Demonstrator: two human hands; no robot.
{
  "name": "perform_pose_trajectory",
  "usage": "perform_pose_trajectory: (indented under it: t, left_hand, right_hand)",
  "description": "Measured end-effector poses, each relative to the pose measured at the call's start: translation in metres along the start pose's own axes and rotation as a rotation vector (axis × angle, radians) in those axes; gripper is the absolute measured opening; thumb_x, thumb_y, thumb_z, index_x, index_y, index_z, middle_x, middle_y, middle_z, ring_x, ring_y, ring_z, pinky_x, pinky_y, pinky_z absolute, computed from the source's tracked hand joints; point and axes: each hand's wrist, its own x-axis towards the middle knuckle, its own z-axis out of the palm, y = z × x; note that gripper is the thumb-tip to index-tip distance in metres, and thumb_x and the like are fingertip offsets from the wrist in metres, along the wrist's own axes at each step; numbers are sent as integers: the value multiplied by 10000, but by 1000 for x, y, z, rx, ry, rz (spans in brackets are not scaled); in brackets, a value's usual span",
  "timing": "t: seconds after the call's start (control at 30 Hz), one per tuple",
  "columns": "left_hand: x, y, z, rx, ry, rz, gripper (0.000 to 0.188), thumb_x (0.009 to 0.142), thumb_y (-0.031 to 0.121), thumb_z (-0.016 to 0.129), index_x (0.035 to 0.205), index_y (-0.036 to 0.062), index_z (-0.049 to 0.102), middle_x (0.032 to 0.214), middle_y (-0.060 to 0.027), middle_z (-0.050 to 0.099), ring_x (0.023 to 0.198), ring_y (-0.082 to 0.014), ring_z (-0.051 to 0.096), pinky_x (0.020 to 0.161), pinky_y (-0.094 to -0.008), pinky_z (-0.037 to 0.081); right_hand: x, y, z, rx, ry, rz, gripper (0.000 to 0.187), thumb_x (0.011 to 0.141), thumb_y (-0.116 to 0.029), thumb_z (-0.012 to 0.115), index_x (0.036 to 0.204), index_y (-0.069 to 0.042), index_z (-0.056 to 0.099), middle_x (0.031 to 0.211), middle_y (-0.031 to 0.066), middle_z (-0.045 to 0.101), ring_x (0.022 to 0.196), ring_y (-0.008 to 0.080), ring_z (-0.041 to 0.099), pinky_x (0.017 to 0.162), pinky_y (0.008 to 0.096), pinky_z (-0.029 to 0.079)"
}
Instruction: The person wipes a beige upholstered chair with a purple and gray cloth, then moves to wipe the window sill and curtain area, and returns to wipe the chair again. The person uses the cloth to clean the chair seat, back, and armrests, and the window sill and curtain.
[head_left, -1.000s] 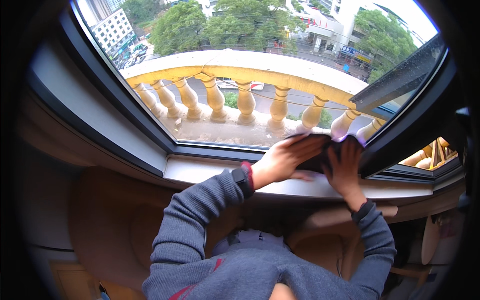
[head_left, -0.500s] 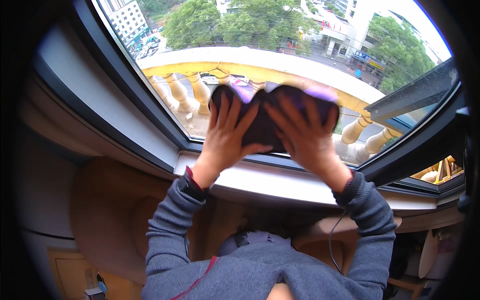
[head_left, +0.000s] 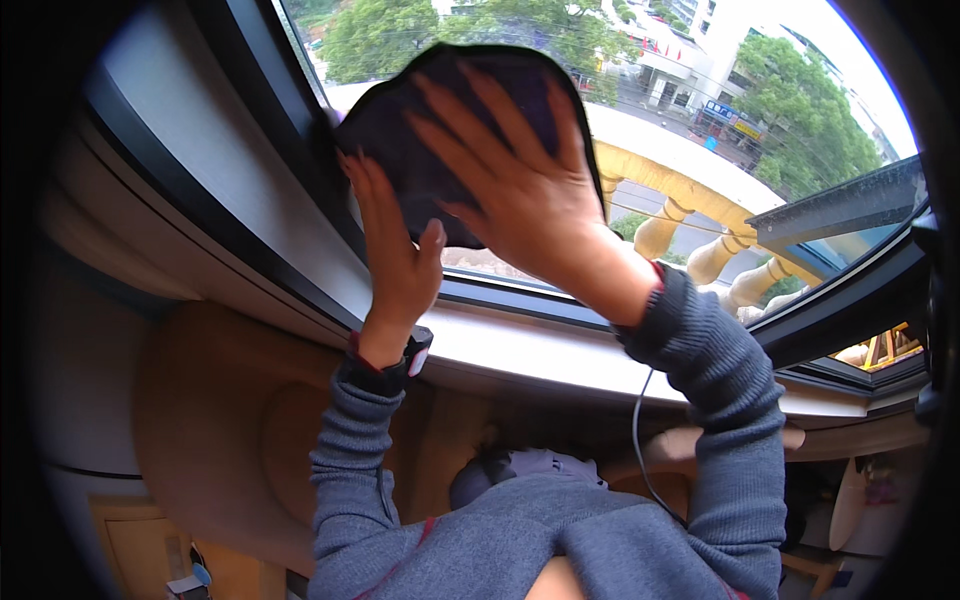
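Note:
A dark purple cloth (head_left: 388, 135) with a black edge lies spread against the window pane (head_left: 640, 130). My right hand (head_left: 535, 195) rests on it, open, with the fingers spread apart and pointing up and left. At the cloth's lower left edge my left hand (head_left: 392, 240) is also open, its fingers straight and the thumb held apart. Parts of the cloth are hidden under both hands. A dark band with a small device (head_left: 418, 350) circles my left wrist.
The dark window frame (head_left: 270, 130) runs along the left, close to the cloth. Below the pane is a white sill (head_left: 510, 345). An opened sash (head_left: 850, 215) stands at right. A thin cable (head_left: 638, 430) hangs by my right sleeve. Outside is a yellow and white balustrade (head_left: 655, 230).
Both hands and the cloth have moved left over the pane. The right hand and cloth have also gone higher, while the left hand sits lower. The cloth has turned and shows more of its surface.

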Motion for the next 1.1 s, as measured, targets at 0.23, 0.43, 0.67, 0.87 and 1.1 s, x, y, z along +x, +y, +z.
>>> perform_pose_trajectory:
  t: [0.23, 0.43, 0.67, 0.87, 1.1]
  left_hand:
    - [-104, 26, 6, -46, -284, -216, 864, 864, 430, 695, 1470, -55, 316, 1480, -361, 299, 1361, -505, 338, 1106, -485, 328]
    - [-122, 11, -45, -118, -309, -114, 282, 924, 225, 641, 1094, 3, 679, 1097, -157, 694, 1022, -334, 655, 883, -373, 505]
    - [-112, 2, -77, -163, -6, 0, 179, 937, 123, 589, 1064, 4, 628, 1017, -141, 694, 925, -305, 667, 839, -380, 531]
    - [-110, -2, -76, -262, -24, 32, 213, 965, 129, 557, 1142, 10, 555, 1015, -155, 692, 863, -277, 670, 782, -353, 532]
    - [-111, -3, -62, -304, -96, -56, 42, 944, 31, 561, 962, 1, 585, 891, -139, 695, 784, -275, 645, 733, -350, 513]
  right_hand:
    - [-52, -40, 69, -369, -174, -327, 627, 861, -255, 527, 1476, -199, 422, 1572, -42, 326, 1431, 170, 311, 1195, 427, 132]
    - [-112, -21, 55, 70, -502, -391, 532, 850, -192, 509, 1342, 8, 533, 1406, 81, 531, 1355, 185, 430, 1179, 335, 281]
    - [-25, -33, 37, 332, 56, -147, 644, 720, 21, 589, 1342, -144, 576, 1443, 170, 485, 1374, 354, 411, 1153, 502, 299]
    - [25, -92, 105, 171, 10, -44, 733, 774, -316, 692, 1459, -275, 435, 1519, 244, 337, 1433, 367, 301, 1172, 511, 188]
    - [-72, -99, 128, 164, -257, -205, 582, 816, -247, 547, 1393, -181, 516, 1523, 227, 347, 1432, 281, 333, 1193, 414, 215]
